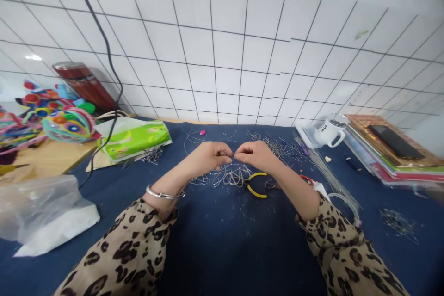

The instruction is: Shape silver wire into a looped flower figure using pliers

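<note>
My left hand [212, 156] and my right hand [255, 153] face each other over the dark blue cloth [215, 240], fingertips almost meeting. Both are closed in a pinch. Whatever they hold, if anything, is too fine to make out. Just below them lies a tangle of bent thin wires [229, 176]. Pliers with yellow handles [257, 186] rest beside these wires, their jaws partly hidden among them. Under my right forearm, a tool with red handles [306, 179] shows only in part. More loose wire pieces [280, 148] spread behind my right hand.
Left stand a green tissue pack [137, 141], a plastic bag [52, 212], colourful craft items [67, 122] and a red flask [85, 85]. A black cable [109, 55] hangs there. Right are straight wires [335, 180], a white mug [331, 130], and a phone [395, 141] on stacked books.
</note>
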The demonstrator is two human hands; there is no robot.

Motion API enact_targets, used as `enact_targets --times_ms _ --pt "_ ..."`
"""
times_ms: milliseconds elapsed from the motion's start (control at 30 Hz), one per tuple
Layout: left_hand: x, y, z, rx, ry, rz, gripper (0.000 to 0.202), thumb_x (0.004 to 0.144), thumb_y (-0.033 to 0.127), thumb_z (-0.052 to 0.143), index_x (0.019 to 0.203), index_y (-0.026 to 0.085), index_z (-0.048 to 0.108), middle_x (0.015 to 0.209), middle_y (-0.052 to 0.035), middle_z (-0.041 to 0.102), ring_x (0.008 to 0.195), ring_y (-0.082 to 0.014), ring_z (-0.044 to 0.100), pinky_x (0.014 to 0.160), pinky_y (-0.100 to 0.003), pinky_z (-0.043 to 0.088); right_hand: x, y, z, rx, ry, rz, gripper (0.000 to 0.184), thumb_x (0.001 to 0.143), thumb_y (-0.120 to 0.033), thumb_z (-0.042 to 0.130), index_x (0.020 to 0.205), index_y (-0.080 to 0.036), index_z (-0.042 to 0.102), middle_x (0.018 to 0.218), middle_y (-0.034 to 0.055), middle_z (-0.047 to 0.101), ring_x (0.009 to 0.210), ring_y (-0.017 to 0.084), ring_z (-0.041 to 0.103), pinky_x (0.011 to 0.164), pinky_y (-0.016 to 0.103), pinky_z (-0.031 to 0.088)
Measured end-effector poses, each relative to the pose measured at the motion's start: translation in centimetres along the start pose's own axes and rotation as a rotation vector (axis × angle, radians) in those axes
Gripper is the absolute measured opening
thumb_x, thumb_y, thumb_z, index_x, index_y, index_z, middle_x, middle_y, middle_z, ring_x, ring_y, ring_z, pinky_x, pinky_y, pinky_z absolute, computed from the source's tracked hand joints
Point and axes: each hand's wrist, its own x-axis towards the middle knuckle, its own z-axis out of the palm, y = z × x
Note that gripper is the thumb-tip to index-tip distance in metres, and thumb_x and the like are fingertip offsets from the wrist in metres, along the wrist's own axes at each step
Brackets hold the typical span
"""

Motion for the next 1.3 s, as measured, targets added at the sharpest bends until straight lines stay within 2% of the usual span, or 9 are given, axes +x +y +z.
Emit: enact_targets --times_ms 167,367,567,667,800,933,1133,1300 --pt "-0.3 0.0 0.6 0.055 0.018 0.005 0.017 0.077 0.029 0.053 0.084 0.02 0.066 0.067 0.0012 0.062 0.053 -0.0092 0.054 0.05 -0.02 0.039 -0.8 -0.9 0.0 -0.04 0.001 -0.036 0.013 0.074 -0.028 0.055 0.075 -0.021 0.065 0.067 -0.0016 0.061 0.063 0.01 0.052 0.061 0.025 0.037" --pt "-0.5 0.6 1.4 0.132 0.095 0.013 0.019 0.077 0.03 0.053 0.077 0.018 0.067 0.064 0.0018 0.061 0.052 -0.0087 0.048 0.047 -0.02 0.033 -1.3 -1.0 0.5 -0.063 0.021 -0.045 0.016 0.076 -0.028 0.052 0.076 -0.02 0.066 0.066 -0.001 0.062 0.06 0.01 0.051 0.058 0.024 0.035" --pt "-0.6 0.4 1.9 0.187 0.183 0.061 0.014 0.074 0.022 0.053 0.066 0.016 0.063 0.059 0.0031 0.058 0.052 -0.0076 0.049 0.048 -0.019 0.034 -1.3 -0.7 0.7 -0.049 0.03 -0.039 0.017 0.077 -0.031 0.054 0.076 -0.019 0.067 0.068 -0.0007 0.062 0.062 0.01 0.052 0.058 0.023 0.036" --pt "-0.6 0.4 1.8 0.227 0.225 0.126 0.011 0.074 0.017 0.053 0.07 0.016 0.063 0.063 0.003 0.059 0.055 -0.0075 0.05 0.051 -0.019 0.036 -1.3 -0.7 0.4 -0.028 0.037 -0.041 0.02 0.079 -0.032 0.051 0.08 -0.019 0.066 0.07 0.0002 0.063 0.063 0.01 0.052 0.057 0.023 0.037" --pt "-0.9 0.7 1.2 0.316 0.291 0.258 0.011 0.077 0.014 0.053 0.076 0.017 0.063 0.068 0.0012 0.059 0.063 -0.0098 0.052 0.059 -0.022 0.04 -1.3 -0.9 -0.5 0.036 0.147 -0.063 0.02 0.08 -0.03 0.05 0.09 -0.021 0.064 0.082 0.0023 0.064 0.07 0.012 0.054 0.064 0.025 0.041" --pt "-1.3 1.0 0.5 0.378 0.303 0.336 0.013 0.083 0.017 0.05 0.082 0.017 0.063 0.076 -0.001 0.06 0.073 -0.0119 0.056 0.066 -0.024 0.043 -1.3 -0.8 -1.5 0.042 0.223 -0.058 0.02 0.08 -0.031 0.05 0.091 -0.021 0.063 0.085 0.0028 0.063 0.072 0.013 0.054 0.067 0.027 0.042" --pt "-1.7 1.0 0.1 0.511 0.348 0.366 0.016 0.087 0.02 0.045 0.088 0.018 0.061 0.084 -0.0027 0.06 0.075 -0.0124 0.057 0.07 -0.025 0.047 -1.7 -0.9 -2.5 0.023 0.188 -0.025 0.021 0.082 -0.037 0.049 0.086 -0.021 0.062 0.076 0.0023 0.061 0.065 0.012 0.051 0.06 0.027 0.039" --pt "-1.8 0.8 -0.1 0.635 0.402 0.407 0.018 0.088 0.019 0.043 0.09 0.017 0.061 0.084 -0.0037 0.059 0.075 -0.0125 0.058 0.068 -0.024 0.048 -1.9 -1.0 -3.3 0.047 0.173 0.011 0.023 0.082 -0.04 0.048 0.085 -0.021 0.06 0.078 0.0023 0.061 0.065 0.012 0.053 0.059 0.027 0.04"
